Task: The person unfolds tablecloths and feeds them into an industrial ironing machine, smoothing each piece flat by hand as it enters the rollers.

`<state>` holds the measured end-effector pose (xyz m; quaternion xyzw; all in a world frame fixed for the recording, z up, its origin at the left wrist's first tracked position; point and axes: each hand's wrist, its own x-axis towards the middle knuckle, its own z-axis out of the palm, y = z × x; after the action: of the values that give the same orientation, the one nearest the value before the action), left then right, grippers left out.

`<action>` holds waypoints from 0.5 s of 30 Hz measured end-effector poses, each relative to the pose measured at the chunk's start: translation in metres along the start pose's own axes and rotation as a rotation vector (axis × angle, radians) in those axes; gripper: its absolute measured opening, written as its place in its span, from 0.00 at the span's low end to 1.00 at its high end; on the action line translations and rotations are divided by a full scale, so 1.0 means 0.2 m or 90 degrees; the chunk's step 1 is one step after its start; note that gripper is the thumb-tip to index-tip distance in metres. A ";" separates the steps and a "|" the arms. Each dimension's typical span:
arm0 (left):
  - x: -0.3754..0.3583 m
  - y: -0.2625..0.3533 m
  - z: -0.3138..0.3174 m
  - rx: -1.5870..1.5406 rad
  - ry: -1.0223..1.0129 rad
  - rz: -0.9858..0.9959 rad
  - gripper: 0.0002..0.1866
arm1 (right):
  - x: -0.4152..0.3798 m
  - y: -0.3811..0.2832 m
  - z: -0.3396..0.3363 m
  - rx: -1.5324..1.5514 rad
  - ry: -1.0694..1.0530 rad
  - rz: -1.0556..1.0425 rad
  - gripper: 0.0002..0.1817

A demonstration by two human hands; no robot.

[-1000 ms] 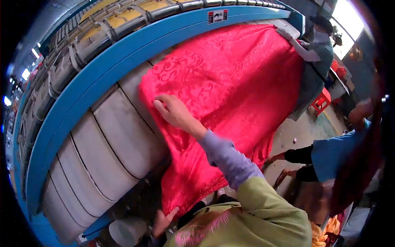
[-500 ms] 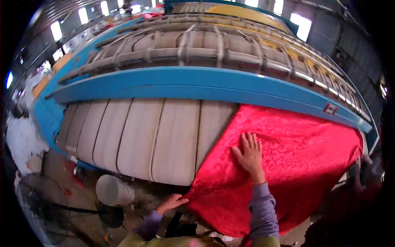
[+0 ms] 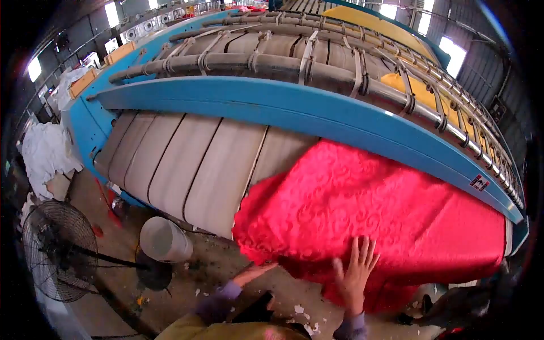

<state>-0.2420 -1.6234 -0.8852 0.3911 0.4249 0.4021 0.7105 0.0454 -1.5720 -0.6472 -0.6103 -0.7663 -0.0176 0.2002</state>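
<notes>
A red cloth (image 3: pixel 351 198) with a swirling woven pattern lies on the padded bed of a blue machine, its near edge hanging over the front. My right hand (image 3: pixel 356 275) is open over the cloth's lower part, fingers spread and pointing away from me. My left hand (image 3: pixel 254 275) is at the cloth's near left edge, fingers stretched out to the right, with the tips against or just under the hem. The cloth's left edge is rumpled and folds over near that hand.
A blue crossbeam (image 3: pixel 272 107) spans the machine above the bed (image 3: pixel 198 164), with strapped rollers (image 3: pixel 226 61) behind it. On the floor at left stand a white bucket (image 3: pixel 165 240) and a pedestal fan (image 3: pixel 59 249). White fabric (image 3: pixel 48 156) is heaped at far left. Another person's dark clothing (image 3: pixel 462 306) shows at lower right.
My right hand has slid down the cloth toward me. The cloth's left edge has shifted left and become wavy, and its near edge has risen. The view has turned slightly.
</notes>
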 end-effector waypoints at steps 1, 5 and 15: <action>0.03 -0.01 0.07 -0.059 -0.011 -0.046 0.28 | 0.10 0.02 -0.01 -0.008 -0.013 -0.001 0.35; -0.10 0.30 0.29 0.121 0.122 -0.093 0.25 | 0.40 0.09 -0.03 0.070 -0.007 -0.042 0.31; -0.24 1.48 -0.54 0.986 0.691 0.380 0.15 | -0.36 0.10 0.19 0.203 0.143 0.015 0.24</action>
<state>-0.4266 -1.5345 -0.6410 0.6012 0.7223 0.3007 -0.1623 0.0656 -1.6226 -0.7098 -0.5738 -0.7253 0.0383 0.3784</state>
